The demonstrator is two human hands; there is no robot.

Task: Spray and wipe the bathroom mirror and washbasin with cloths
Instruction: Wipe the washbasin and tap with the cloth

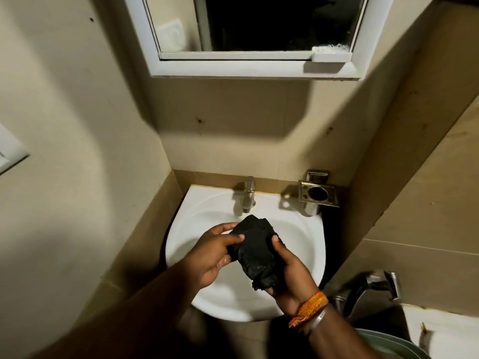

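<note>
A bunched black cloth (255,251) is held over the white washbasin (309,229) by both hands. My left hand (212,251) grips its left side, thumb on top. My right hand (290,278) cups it from the right and below; an orange thread band and a metal bangle circle that wrist. The steel tap (247,194) stands at the basin's back, just beyond the cloth. High on the wall hangs the white-framed mirror (259,24), its glass dark, with white foam along its lower right edge. No spray bottle is in view.
A steel wall-mounted holder (317,194) sits right of the tap. At the lower right are another metal tap (373,288), a green bucket rim (388,343) and a white surface (445,332). Beige walls close in on both sides; a white switch plate (10,149) is at left.
</note>
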